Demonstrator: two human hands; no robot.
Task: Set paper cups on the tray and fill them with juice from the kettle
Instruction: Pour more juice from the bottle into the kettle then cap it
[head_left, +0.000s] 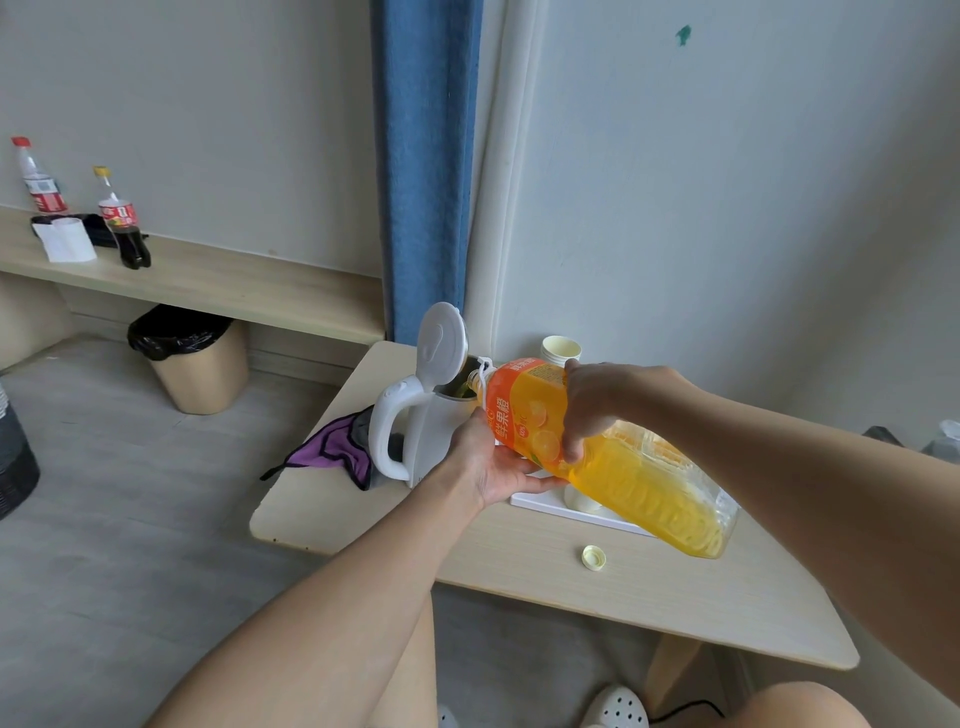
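Juice bottle (613, 457): lying tilted, neck pointing toward 10 o'clock and sitting at the open mouth of the kettle (431, 431). Orange juice is filling roughly the lower half of the bottle. The kettle, white, is standing upright with its lid (441, 345) hinged up; its contents cannot be made out. A stack of paper cups (560, 349) is standing at 1 o'clock from the kettle, near the wall. The white tray (540, 505) is lying at 4 o'clock from the kettle, largely hidden by the bottle. A pale cup-like shape on it is too covered to confirm.

Worktop (623, 597): light wood grain, carrying a yellow bottle cap (594, 558) at 6 o'clock from the tray. A purple cloth (332, 447) is hanging over the edge at 9 o'clock from the kettle. A lined bin (200, 364) is standing on the floor, and two cola bottles (127, 223) are standing on a shelf at 10 o'clock beside a blue curtain (423, 171).

Left hand (493, 462): grip spread flat, palm up, supporting the bottle's shoulder from below. Right hand (597, 400): grip curling over the bottle's label from above, holding it.
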